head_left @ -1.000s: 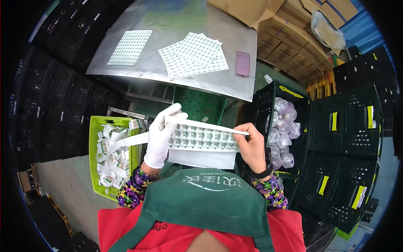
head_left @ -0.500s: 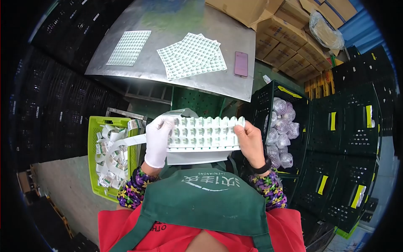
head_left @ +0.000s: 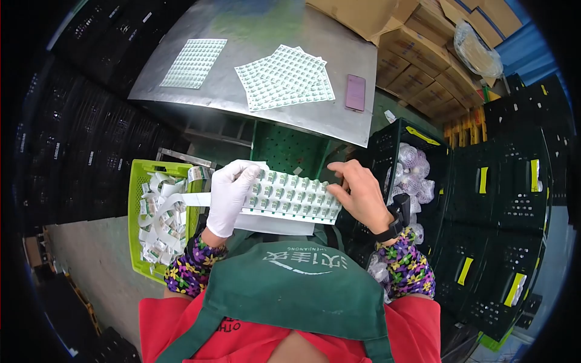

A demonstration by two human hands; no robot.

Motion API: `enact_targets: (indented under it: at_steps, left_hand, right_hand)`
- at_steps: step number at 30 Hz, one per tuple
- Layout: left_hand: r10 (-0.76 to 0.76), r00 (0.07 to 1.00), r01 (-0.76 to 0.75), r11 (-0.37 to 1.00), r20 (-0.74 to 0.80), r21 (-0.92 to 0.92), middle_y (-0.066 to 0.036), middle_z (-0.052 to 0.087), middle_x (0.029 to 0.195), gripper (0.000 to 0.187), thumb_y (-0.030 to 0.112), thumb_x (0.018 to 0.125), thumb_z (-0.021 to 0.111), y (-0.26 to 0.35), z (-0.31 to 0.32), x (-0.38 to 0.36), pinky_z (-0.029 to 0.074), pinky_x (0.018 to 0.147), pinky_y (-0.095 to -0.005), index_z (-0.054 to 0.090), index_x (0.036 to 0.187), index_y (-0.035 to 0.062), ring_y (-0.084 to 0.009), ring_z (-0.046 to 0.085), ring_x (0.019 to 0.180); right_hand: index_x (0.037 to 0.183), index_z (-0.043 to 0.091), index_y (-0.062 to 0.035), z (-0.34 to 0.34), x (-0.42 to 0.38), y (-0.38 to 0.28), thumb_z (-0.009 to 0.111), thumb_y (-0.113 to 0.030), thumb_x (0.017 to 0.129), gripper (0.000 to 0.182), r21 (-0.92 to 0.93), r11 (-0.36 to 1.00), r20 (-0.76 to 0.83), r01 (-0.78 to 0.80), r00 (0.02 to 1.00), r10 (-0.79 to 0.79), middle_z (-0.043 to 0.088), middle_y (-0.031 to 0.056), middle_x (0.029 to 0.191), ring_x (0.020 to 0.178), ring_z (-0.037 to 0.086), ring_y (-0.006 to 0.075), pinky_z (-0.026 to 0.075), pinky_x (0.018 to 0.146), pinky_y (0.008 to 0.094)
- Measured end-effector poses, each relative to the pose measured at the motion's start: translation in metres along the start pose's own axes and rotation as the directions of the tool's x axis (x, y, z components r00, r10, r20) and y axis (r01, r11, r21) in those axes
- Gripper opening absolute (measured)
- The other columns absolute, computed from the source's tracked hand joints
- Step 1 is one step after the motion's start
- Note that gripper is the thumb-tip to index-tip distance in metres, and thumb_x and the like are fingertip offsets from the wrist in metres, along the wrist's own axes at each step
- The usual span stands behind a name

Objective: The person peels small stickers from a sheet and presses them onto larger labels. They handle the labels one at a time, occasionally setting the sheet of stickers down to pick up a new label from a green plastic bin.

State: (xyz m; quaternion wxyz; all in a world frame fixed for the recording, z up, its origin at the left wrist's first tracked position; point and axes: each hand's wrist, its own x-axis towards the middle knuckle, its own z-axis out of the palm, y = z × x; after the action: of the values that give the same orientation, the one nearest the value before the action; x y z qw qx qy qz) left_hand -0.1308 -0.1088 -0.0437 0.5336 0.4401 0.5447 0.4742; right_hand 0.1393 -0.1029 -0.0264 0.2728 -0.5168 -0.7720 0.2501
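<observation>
A sheet of green-and-white stickers [head_left: 293,196] is held up in front of my apron, its upper row of labels curling away at the top edge. My left hand [head_left: 230,196], in a white glove, pinches the sheet by its upper left corner. My bare right hand [head_left: 363,196] is at the sheet's right end, thumb and index finger spread apart, the thumb tip right at the edge. Below the sheet shows a plain pale strip [head_left: 275,224]. A white paper strip [head_left: 196,199] runs from behind my left hand to the green basket.
A green basket [head_left: 140,245] on the left holds small labelled pieces and paper strips. On the metal table [head_left: 212,112] lie more sticker sheets [head_left: 287,78] and a phone [head_left: 355,92]. At right, a black crate [head_left: 390,142] contains net-wrapped round items [head_left: 414,166]; cardboard boxes [head_left: 417,66] stand behind.
My right hand has let go of the sheet's right end, its fingers spreading apart. The sheet now tilts down to the right, still in my left hand.
</observation>
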Motion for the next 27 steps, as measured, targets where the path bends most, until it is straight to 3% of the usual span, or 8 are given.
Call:
enact_targets:
  at_steps: [7,10,13,15,18,21,22,27]
  left_hand:
    - [-0.091,0.994,0.093,0.995,-0.055,0.044,0.000,0.066,0.082,0.019,0.014,0.093,0.062,-0.004,-0.003,0.005,0.043,0.064,-0.0194,0.069,0.097,-0.0024,-0.0031,0.054,0.071]
    - [0.029,0.999,-0.025,0.986,-0.020,0.163,-0.001,0.067,0.083,0.014,0.011,0.092,0.061,-0.016,-0.012,0.010,0.044,0.066,-0.0200,0.070,0.090,0.0004,-0.0053,0.056,0.074]
    - [0.201,0.925,-0.266,0.949,0.324,0.171,-0.007,0.071,0.089,0.013,0.011,0.087,0.066,-0.010,0.008,-0.001,0.051,0.074,-0.0278,0.070,0.091,-0.0002,-0.0153,0.065,0.080]
    - [0.225,0.858,-0.349,0.915,0.462,0.202,-0.008,0.072,0.091,0.012,0.012,0.086,0.068,0.005,0.021,-0.008,0.052,0.075,-0.0300,0.071,0.093,0.0018,-0.0179,0.068,0.082]
    - [0.150,0.796,-0.240,0.968,0.586,0.078,-0.008,0.072,0.091,0.012,0.013,0.088,0.067,0.007,0.031,-0.014,0.052,0.076,-0.0292,0.072,0.094,0.0034,-0.0176,0.068,0.086]
    - [0.101,0.819,-0.190,0.977,0.564,0.101,-0.007,0.072,0.092,0.016,0.018,0.090,0.066,-0.008,0.034,-0.026,0.051,0.078,-0.0307,0.072,0.095,0.0042,-0.0163,0.068,0.087]
    - [-0.129,0.800,-0.051,0.958,0.586,0.281,-0.006,0.072,0.092,0.019,0.023,0.090,0.065,-0.011,0.029,-0.029,0.051,0.079,-0.0310,0.072,0.095,0.0056,-0.0150,0.067,0.087]
    - [0.013,0.861,-0.166,0.952,0.509,0.257,-0.009,0.071,0.100,0.015,0.019,0.088,0.066,-0.009,0.027,-0.028,0.048,0.086,-0.0338,0.073,0.093,0.0074,-0.0220,0.065,0.094]
  right_hand:
    - [0.082,0.059,-0.0036,0.009,-0.003,0.013,0.066,-0.005,0.080,0.008,-0.032,0.954,-0.081,0.299,0.950,-0.301,0.056,0.0054,0.075,0.073,0.057,0.0219,0.046,0.084,0.0332]
    - [0.091,0.057,-0.0021,0.007,-0.007,0.021,0.063,-0.010,0.092,0.010,0.705,0.688,-0.026,-0.171,0.963,0.267,0.058,-0.0020,0.084,0.072,0.050,0.0056,0.041,0.066,0.0203]
    - [0.091,0.055,-0.0038,-0.004,0.014,-0.009,0.061,-0.012,0.095,0.011,0.858,0.361,0.283,-0.365,0.923,0.262,0.053,-0.0023,0.080,0.077,0.054,0.0050,0.048,0.094,0.0274]
    - [0.092,0.056,-0.0037,0.011,0.026,-0.026,0.063,-0.014,0.094,0.012,0.871,0.229,0.401,-0.435,0.898,0.182,0.052,-0.0042,0.079,0.065,0.047,0.0023,0.044,0.066,0.0186]
    - [0.091,0.057,-0.0059,0.023,0.045,-0.048,0.063,-0.016,0.094,0.012,0.868,0.331,0.338,-0.370,0.929,0.153,0.049,-0.0074,0.074,0.060,0.040,0.0011,0.031,0.053,0.0164]
    - [0.092,0.060,-0.0038,0.014,0.066,-0.032,0.062,-0.012,0.094,0.009,0.919,0.296,0.141,-0.261,0.918,0.372,0.055,-0.0058,0.079,0.069,0.047,0.0025,0.040,0.064,0.0186]
    - [0.092,0.060,-0.0045,0.013,0.073,-0.017,0.062,-0.013,0.094,0.010,0.937,0.281,0.100,-0.208,0.929,0.356,0.054,-0.0064,0.077,0.066,0.045,0.0020,0.038,0.061,0.0182]
    - [0.091,0.059,-0.0056,0.017,0.057,-0.014,0.062,-0.017,0.095,0.013,0.914,0.275,0.198,-0.299,0.919,0.341,0.051,-0.0081,0.073,0.059,0.038,0.0005,0.029,0.053,0.0176]
